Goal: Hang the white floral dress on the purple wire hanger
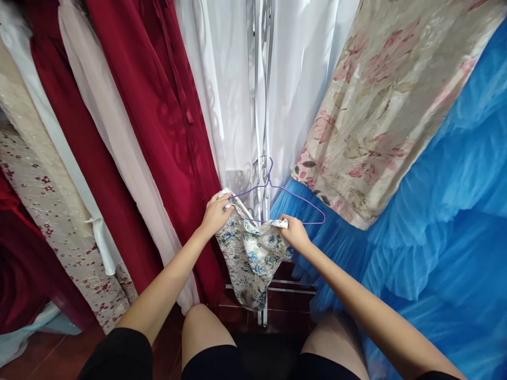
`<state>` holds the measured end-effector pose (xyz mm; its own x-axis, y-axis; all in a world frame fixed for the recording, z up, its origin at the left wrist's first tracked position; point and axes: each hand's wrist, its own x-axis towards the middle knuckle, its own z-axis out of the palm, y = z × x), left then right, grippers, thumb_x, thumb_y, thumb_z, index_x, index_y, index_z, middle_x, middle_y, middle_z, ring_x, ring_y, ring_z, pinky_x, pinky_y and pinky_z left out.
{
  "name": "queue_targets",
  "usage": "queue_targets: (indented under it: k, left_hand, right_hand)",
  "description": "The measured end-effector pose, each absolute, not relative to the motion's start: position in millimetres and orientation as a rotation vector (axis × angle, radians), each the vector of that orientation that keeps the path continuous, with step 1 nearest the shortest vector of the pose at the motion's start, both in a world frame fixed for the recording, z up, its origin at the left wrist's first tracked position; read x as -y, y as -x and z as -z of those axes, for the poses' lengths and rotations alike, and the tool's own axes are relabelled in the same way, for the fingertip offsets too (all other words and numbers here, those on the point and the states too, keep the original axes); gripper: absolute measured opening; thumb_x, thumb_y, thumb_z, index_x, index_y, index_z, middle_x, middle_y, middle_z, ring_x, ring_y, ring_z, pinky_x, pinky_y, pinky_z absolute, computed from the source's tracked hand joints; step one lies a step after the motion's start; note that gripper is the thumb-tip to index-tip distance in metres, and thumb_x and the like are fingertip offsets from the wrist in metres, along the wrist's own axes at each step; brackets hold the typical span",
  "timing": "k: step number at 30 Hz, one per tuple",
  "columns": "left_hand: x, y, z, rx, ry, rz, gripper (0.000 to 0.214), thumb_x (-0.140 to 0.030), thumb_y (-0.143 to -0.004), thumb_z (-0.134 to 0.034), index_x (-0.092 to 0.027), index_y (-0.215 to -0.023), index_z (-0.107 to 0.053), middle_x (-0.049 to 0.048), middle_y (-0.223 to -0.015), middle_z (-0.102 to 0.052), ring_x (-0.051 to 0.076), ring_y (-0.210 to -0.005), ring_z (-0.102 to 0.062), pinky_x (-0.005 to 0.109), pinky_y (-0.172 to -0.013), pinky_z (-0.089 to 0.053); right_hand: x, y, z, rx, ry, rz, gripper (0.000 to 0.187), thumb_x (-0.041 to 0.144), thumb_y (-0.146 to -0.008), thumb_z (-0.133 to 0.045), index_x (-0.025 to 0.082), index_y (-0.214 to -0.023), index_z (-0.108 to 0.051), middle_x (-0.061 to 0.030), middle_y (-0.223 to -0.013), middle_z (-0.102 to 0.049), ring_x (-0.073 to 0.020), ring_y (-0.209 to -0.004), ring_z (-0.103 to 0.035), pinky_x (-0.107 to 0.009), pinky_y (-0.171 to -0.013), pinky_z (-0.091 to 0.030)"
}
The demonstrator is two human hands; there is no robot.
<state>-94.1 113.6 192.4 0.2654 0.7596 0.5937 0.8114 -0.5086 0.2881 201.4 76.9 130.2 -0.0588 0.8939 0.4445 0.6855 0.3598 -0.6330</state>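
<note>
A small cream garment with blue flowers (253, 258) hangs down between my two hands. My left hand (216, 212) is closed on the garment's left shoulder, right where the left end of a thin purple wire hanger (295, 198) goes in. My right hand (292, 231) pinches the garment's right top edge, just under the hanger's bottom wire. The hanger's right end sticks out bare past my right hand, and its hook points up in front of a metal rack pole (261, 132).
Long garments hang all around: dark red (158, 116) and pale ones at left, sheer white curtains (222, 89) behind, a pink-flowered beige cloth (380, 105) and blue tulle (443, 221) at right. My bare knees and black shorts (222, 364) are below, over a reddish floor.
</note>
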Motion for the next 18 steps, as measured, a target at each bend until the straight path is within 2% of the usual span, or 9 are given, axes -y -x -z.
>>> queue_targets:
  k: [4,7,8,10,12,13,15,18]
  left_hand:
    - [-114,60,-203,1.322,2.543,1.149,0.021,-0.034,-0.092,-0.054,-0.021,-0.082,-0.067,0.0047,-0.136,-0.063,0.029,-0.124,-0.051,0.044,-0.104,-0.040]
    - [-114,48,-208,1.305,2.511,1.243,0.021,-0.036,-0.092,-0.055,-0.019,-0.083,-0.064,0.0078,-0.106,-0.069,0.023,-0.096,-0.061,0.034,-0.085,-0.045]
    - [-114,46,-209,1.329,2.481,1.266,0.022,-0.036,-0.092,-0.055,-0.019,-0.081,-0.062,0.0065,-0.096,-0.067,0.021,-0.086,-0.060,0.031,-0.078,-0.044]
    - [-112,46,-210,1.384,2.416,1.287,0.025,-0.037,-0.092,-0.054,-0.019,-0.074,-0.058,0.0026,-0.080,-0.061,0.018,-0.074,-0.056,0.028,-0.068,-0.039]
    - [-109,48,-209,1.414,2.378,1.301,0.029,-0.038,-0.091,-0.055,-0.020,-0.069,-0.054,-0.0001,-0.072,-0.055,0.016,-0.068,-0.052,0.027,-0.063,-0.034]
    - [-107,48,-208,1.419,2.376,1.313,0.031,-0.038,-0.091,-0.056,-0.020,-0.066,-0.052,-0.0010,-0.069,-0.052,0.015,-0.066,-0.050,0.026,-0.062,-0.033]
    - [-104,48,-208,1.411,2.404,1.346,0.035,-0.039,-0.089,-0.057,-0.019,-0.063,-0.047,-0.0026,-0.064,-0.046,0.014,-0.062,-0.045,0.026,-0.060,-0.031]
    - [-100,46,-208,1.367,2.476,1.393,0.040,-0.042,-0.089,-0.059,-0.019,-0.060,-0.042,-0.0037,-0.061,-0.040,0.012,-0.061,-0.042,0.026,-0.059,-0.029]
  right_hand:
    - [-62,-200,-136,1.820,1.396,-0.323,0.010,0.017,-0.078,-0.055,0.023,-0.074,-0.062,-0.0039,-0.072,-0.071,-0.0224,-0.070,-0.065,-0.025,-0.059,-0.036]
    - [-55,-207,-138,1.846,1.358,-0.339,0.013,0.016,-0.078,-0.053,0.024,-0.079,-0.064,-0.0040,-0.075,-0.072,-0.0235,-0.072,-0.065,-0.027,-0.063,-0.040]
    - [-53,-211,-138,1.839,1.348,-0.342,0.017,0.016,-0.078,-0.053,0.024,-0.085,-0.066,-0.0038,-0.077,-0.072,-0.0235,-0.072,-0.065,-0.027,-0.064,-0.041]
    - [-52,-224,-136,1.751,1.352,-0.341,0.035,0.017,-0.079,-0.053,0.024,-0.111,-0.064,-0.0034,-0.079,-0.071,-0.0232,-0.069,-0.063,-0.028,-0.064,-0.043]
    - [-53,-241,-134,1.561,1.377,-0.320,0.055,0.024,-0.082,-0.055,0.021,-0.137,-0.048,-0.0036,-0.079,-0.069,-0.0230,-0.065,-0.060,-0.030,-0.064,-0.044]
    - [-54,-250,-133,1.461,1.385,-0.299,0.063,0.029,-0.084,-0.056,0.019,-0.144,-0.040,-0.0046,-0.081,-0.069,-0.0232,-0.065,-0.059,-0.031,-0.064,-0.045]
    - [-57,-268,-133,1.325,1.378,-0.237,0.069,0.036,-0.085,-0.058,0.016,-0.147,-0.036,-0.0091,-0.092,-0.070,-0.0239,-0.071,-0.060,-0.033,-0.069,-0.047]
    - [-60,-289,-139,1.280,1.319,-0.141,0.066,0.036,-0.080,-0.064,0.016,-0.139,-0.044,-0.0143,-0.108,-0.068,-0.0251,-0.081,-0.062,-0.036,-0.077,-0.048]
